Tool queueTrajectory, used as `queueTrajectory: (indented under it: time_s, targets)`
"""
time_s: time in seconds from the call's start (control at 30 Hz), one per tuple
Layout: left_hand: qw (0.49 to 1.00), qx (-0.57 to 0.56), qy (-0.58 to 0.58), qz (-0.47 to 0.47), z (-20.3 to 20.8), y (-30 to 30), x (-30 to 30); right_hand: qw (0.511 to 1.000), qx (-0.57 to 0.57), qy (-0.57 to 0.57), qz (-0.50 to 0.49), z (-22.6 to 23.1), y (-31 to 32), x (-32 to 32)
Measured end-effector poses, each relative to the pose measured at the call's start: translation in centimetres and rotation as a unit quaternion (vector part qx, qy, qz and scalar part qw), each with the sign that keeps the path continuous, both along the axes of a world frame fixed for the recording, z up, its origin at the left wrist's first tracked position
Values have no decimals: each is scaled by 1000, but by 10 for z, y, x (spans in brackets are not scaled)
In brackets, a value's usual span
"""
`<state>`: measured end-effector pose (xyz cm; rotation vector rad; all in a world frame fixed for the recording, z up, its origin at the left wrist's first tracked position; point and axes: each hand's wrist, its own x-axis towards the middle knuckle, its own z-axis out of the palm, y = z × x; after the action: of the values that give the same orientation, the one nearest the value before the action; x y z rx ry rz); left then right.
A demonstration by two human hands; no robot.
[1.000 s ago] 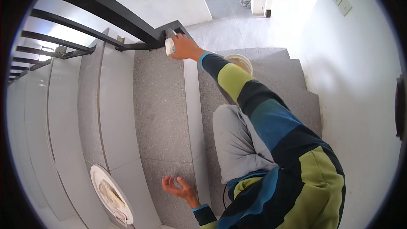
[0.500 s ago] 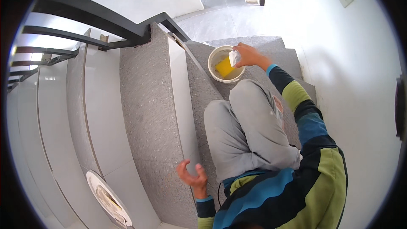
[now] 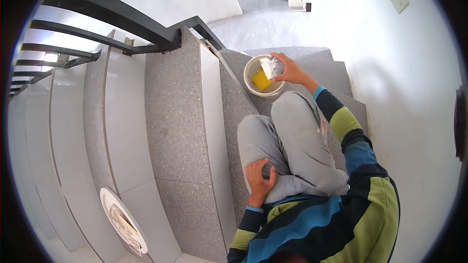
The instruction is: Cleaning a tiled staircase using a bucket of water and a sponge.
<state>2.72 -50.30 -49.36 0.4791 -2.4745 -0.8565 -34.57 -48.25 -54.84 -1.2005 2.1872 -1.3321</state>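
My right hand (image 3: 290,70) grips a small white and silvery thing (image 3: 271,67), shiny like foil or clear plastic; its exact kind does not show. It is held over the right rim of a round white bucket (image 3: 247,80). Inside the bucket lies a bright yellow sponge-like block (image 3: 262,81), partly covered by the held thing. My left hand (image 3: 260,179) rests on my left thigh, thumb and fingers apart. A dark patch shows between them, probably shadow.
Grey speckled stair treads (image 3: 173,117) with white risers (image 3: 213,117) lie to my left, beside a black metal railing (image 3: 117,9). A white oval container (image 3: 122,221) stands lower left. A white wall (image 3: 409,92) rises on the right.
My left hand has moved from above the stair edge rightward onto my thigh. The silvery thing in my right hand has tilted and shows more of its side. The view has shifted slightly.
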Motion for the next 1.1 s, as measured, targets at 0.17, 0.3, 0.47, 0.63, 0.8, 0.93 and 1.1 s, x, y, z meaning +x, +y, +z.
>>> queueTrajectory:
  time_s: [0.17, 0.3, 0.47, 0.63, 0.8, 0.93, 1.1]
  targets:
    - [1000, -3, 7, 4, 0, -1, 0, 986, -66, -152, 23, 19, -4, 10]
    - [1000, -1, 18, 9, -4, 1, -2, 972, -66, -227, 9, 10, -2, 6]
    - [999, -1, 35, 24, 1, -1, -4, 908, -124, -400, 11, 12, -7, 13]
    - [936, 327, 27, 126, 36, -22, -45, 934, -169, -312, 50, 45, -17, 25]
    - [905, 421, 25, 49, 14, -109, -170, 989, -101, -104, 18, 59, -32, 31]
    - [744, 665, -55, 35, -23, -118, -246, 999, -21, -41, -21, 6, -21, 18]
    - [796, 601, -64, 44, -109, -125, -274, 898, -29, -432, -81, -27, -28, 3]
